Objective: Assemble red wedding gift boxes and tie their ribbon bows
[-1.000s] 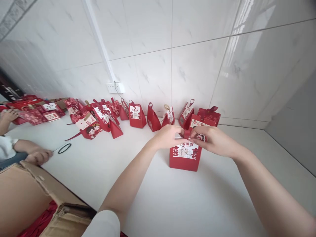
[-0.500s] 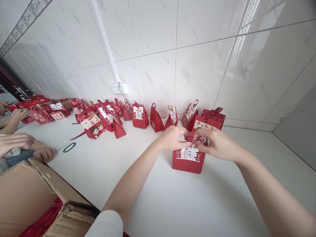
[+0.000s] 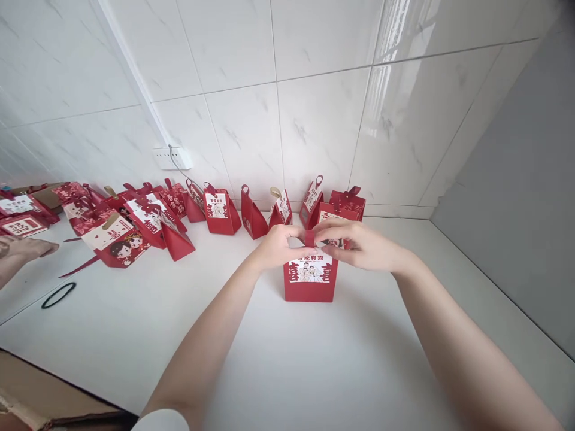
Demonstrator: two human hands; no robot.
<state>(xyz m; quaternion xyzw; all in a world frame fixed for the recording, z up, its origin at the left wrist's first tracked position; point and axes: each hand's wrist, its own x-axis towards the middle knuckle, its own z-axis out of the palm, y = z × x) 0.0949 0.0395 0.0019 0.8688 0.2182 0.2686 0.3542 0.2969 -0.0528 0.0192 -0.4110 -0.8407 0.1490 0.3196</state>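
Note:
A red gift box (image 3: pixel 309 290) with a white panel showing a couple stands upright on the white table in front of me. A dark red ribbon loop (image 3: pixel 309 238) rises from its top. From the left, my left hand (image 3: pixel 283 245) closes its thumb and fingers on the top edge of the box beside the ribbon. My right hand (image 3: pixel 359 244) pinches the same top edge from the right, fingers bent over it. Both hands partly cover the top of the box.
Several finished-looking red boxes, such as one with a printed panel (image 3: pixel 218 209), stand along the tiled wall. A flatter box (image 3: pixel 119 242) lies left. Nearby are a dark green ring (image 3: pixel 58 295), another person's hand (image 3: pixel 33 248) and a cardboard carton (image 3: pixel 40 389) below the table edge.
The view has swung to the right, so everything appears farther left. Both hands stay at the top of the box, and my right fingers now lie flatter over its edge.

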